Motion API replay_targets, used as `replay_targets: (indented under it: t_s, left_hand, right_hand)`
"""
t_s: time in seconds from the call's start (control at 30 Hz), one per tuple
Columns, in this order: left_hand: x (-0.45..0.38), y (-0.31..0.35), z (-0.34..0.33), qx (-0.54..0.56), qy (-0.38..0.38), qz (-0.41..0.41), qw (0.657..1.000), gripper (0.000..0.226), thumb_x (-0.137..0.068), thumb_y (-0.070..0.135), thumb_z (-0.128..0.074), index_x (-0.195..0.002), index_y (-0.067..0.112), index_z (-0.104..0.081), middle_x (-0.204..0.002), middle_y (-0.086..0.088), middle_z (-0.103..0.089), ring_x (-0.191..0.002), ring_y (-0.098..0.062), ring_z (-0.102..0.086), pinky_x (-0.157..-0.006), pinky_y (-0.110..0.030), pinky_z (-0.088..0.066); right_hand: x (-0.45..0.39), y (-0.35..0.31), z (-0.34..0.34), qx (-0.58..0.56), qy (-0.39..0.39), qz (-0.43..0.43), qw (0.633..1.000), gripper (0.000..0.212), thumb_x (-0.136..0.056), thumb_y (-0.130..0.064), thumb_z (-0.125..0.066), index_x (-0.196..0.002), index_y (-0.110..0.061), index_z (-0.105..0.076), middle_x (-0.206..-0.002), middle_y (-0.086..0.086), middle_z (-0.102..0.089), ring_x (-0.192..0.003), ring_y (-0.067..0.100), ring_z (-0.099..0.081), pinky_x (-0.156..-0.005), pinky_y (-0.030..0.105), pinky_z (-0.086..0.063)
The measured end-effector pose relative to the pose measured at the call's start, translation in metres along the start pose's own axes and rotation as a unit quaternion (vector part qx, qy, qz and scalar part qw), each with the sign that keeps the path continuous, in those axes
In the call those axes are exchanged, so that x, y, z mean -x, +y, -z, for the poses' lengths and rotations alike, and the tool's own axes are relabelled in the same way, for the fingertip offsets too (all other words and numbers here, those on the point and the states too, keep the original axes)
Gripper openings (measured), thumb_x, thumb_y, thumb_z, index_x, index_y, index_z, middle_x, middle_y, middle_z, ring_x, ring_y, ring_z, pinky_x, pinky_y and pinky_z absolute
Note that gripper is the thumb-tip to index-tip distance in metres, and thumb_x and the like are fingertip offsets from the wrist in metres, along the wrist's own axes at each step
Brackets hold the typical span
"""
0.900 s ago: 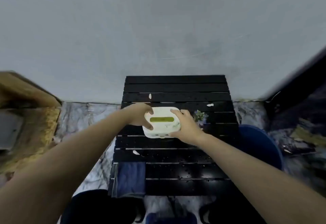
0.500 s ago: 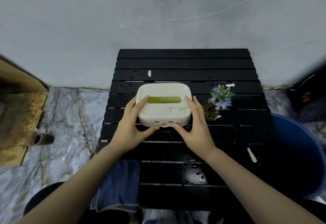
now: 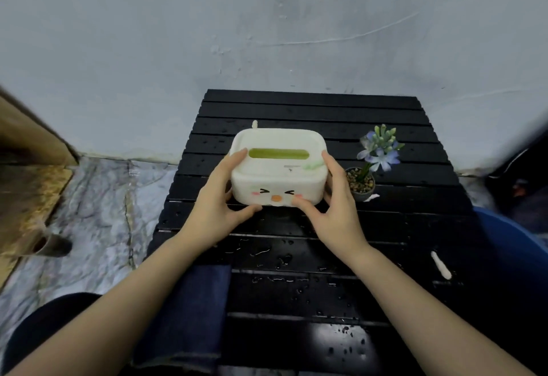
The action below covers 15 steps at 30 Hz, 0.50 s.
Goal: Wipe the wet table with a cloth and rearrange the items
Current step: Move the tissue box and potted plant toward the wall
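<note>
Left hand [image 3: 221, 202] and right hand [image 3: 335, 212] clamp the white box [image 3: 278, 169] from both sides, mid-surface [image 3: 311, 260]. Box underside hidden, so contact with the surface unclear. Blue cloth [image 3: 189, 313] hangs off near-left edge, partly behind left forearm.

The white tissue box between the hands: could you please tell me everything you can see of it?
The white tissue box is a rounded rectangular container, apparently smooth plastic, with a green slot along its lid and a cartoon face with squinting eyes, pink cheeks and an orange nose on its near side. It sits level over the middle of the black slatted table. The left hand and right hand grip its two ends, thumbs on the near side. Whether it rests on the slats is unclear.
</note>
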State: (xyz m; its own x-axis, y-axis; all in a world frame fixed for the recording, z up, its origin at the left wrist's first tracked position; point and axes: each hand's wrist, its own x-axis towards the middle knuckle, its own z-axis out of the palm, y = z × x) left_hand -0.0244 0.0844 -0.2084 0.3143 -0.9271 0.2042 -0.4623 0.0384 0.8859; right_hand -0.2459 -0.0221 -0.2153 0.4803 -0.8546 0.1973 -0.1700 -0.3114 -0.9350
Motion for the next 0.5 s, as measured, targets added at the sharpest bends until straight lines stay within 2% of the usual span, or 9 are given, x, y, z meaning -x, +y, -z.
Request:
replay_targets:
  t_s: [0.17,0.37,0.5]
  left_hand:
    - [0.0,0.003,0.0,0.021,0.006,-0.002,1.0,0.097,-0.068,0.007,-0.088,-0.145,0.042,-0.039,-0.147,0.012,-0.045,-0.131,-0.002,-0.051,-0.099,-0.019,-0.052]
    - [-0.024,0.013,0.007,0.025,0.043,-0.036,0.998,0.096,-0.07,0.002,-0.086,-0.143,0.043,-0.039,-0.144,0.008,-0.047,-0.126,-0.014,-0.057,-0.088,-0.024,-0.058]
    - [-0.076,0.022,0.02,0.021,0.073,-0.08,0.994,0.094,-0.071,0.004,-0.084,-0.144,0.041,-0.038,-0.147,0.006,-0.044,-0.129,-0.019,-0.053,-0.083,-0.018,-0.057]
  right_hand:
    - [0.001,-0.003,-0.005,-0.018,0.009,-0.012,1.0,0.092,-0.083,-0.025,-0.079,-0.151,-0.052,-0.025,-0.152,-0.014,-0.041,-0.141,0.006,-0.041,-0.113,0.046,-0.044]
    - [-0.027,-0.025,-0.008,-0.024,0.024,0.023,0.999,0.093,-0.085,-0.012,-0.077,-0.152,-0.047,-0.024,-0.154,-0.008,-0.04,-0.141,0.009,-0.041,-0.113,0.045,-0.044]
    - [-0.076,-0.046,-0.013,-0.037,0.061,0.054,0.996,0.092,-0.085,-0.003,-0.073,-0.154,-0.041,-0.025,-0.155,-0.006,-0.039,-0.14,0.006,-0.042,-0.112,0.042,-0.046]
